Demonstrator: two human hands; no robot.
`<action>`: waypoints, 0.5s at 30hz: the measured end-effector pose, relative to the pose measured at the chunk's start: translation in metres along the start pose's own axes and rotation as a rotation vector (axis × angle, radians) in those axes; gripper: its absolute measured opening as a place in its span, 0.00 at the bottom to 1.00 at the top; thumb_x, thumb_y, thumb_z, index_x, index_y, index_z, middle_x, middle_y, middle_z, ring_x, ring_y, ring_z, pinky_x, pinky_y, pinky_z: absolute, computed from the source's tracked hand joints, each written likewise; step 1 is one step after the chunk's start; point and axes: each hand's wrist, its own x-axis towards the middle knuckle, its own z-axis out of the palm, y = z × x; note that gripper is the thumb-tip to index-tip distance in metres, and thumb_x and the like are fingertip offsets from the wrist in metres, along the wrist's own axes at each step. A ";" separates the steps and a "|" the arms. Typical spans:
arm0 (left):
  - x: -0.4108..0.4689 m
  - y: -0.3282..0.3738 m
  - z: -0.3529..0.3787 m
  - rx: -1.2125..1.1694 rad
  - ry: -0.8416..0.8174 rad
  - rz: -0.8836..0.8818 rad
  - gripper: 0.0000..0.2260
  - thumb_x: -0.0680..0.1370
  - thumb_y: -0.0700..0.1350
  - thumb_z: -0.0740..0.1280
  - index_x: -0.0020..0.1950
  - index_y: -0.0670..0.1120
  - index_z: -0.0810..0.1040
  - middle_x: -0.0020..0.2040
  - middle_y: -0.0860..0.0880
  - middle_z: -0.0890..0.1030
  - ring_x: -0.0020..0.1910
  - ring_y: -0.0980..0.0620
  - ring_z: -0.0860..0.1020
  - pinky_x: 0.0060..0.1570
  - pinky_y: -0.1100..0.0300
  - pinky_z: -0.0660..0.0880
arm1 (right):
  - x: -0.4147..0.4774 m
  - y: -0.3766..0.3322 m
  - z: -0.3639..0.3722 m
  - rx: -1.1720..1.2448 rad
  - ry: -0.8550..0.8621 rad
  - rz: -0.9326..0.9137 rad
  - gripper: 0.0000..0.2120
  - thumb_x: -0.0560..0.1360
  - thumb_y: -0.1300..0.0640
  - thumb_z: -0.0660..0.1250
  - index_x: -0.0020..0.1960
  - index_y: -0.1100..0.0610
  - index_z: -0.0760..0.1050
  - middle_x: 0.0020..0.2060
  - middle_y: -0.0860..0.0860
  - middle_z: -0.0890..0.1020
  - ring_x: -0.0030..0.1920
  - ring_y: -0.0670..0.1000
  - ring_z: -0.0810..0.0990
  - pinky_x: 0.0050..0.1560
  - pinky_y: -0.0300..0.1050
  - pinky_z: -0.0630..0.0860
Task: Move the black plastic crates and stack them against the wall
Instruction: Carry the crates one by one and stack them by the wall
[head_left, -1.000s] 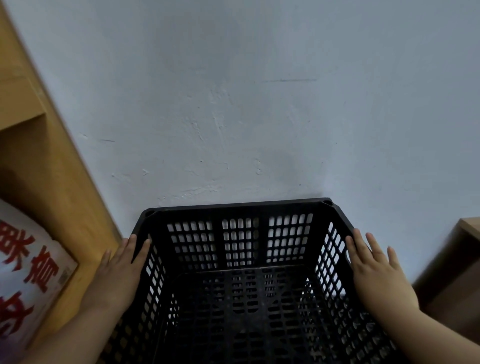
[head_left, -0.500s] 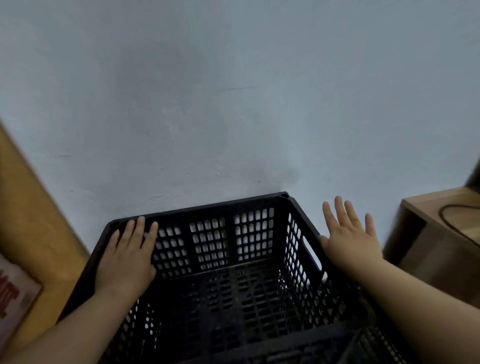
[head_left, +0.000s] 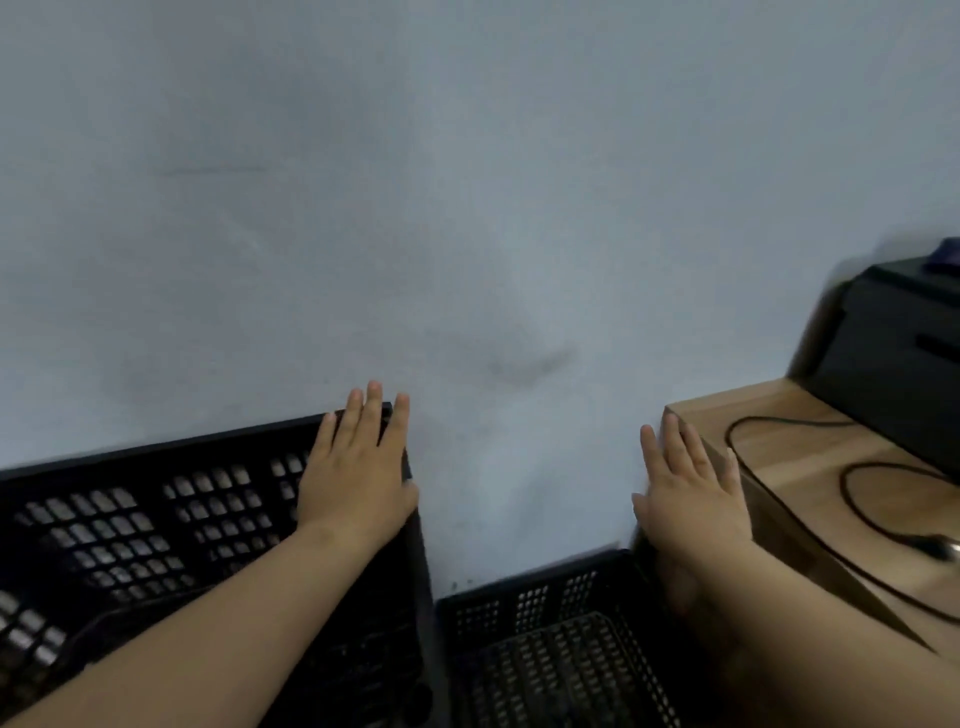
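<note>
The left hand (head_left: 358, 467) rests with straight fingers on the far right corner of the higher black crate (head_left: 130, 519), whose far rim runs along the wall (head_left: 467, 208) just past the fingertips. The right hand (head_left: 685, 499) hangs flat and holds nothing, its straight fingers pointing at the wall. A lower black crate (head_left: 524, 603) lies beneath its wrist, also against the wall, and the wooden desk (head_left: 779, 447) is just right of its fingers, carrying a looped black cable (head_left: 847, 488) and a dark box (head_left: 893, 374).

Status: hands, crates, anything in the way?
Left hand flat on higher crate's corner. Right hand open, empty. Lower crate at wall. Desk close on right.
</note>
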 end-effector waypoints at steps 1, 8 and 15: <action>0.007 0.027 0.006 -0.008 -0.005 0.008 0.37 0.77 0.52 0.56 0.75 0.48 0.33 0.76 0.44 0.34 0.75 0.47 0.36 0.72 0.51 0.36 | 0.008 0.019 0.005 -0.012 -0.013 -0.004 0.34 0.79 0.46 0.50 0.75 0.51 0.32 0.75 0.51 0.32 0.75 0.50 0.33 0.73 0.57 0.35; 0.022 0.166 0.087 -0.107 -0.095 -0.056 0.36 0.77 0.50 0.58 0.76 0.49 0.37 0.77 0.45 0.37 0.76 0.47 0.39 0.73 0.51 0.39 | 0.050 0.133 0.071 -0.087 -0.154 -0.098 0.35 0.78 0.49 0.51 0.74 0.51 0.30 0.74 0.51 0.31 0.74 0.50 0.31 0.72 0.57 0.34; -0.039 0.196 0.237 -0.031 -0.308 -0.158 0.44 0.66 0.47 0.73 0.74 0.46 0.48 0.75 0.43 0.48 0.73 0.49 0.50 0.67 0.55 0.30 | 0.071 0.168 0.194 -0.125 -0.351 -0.158 0.36 0.78 0.51 0.51 0.72 0.51 0.27 0.71 0.50 0.28 0.73 0.50 0.29 0.72 0.56 0.34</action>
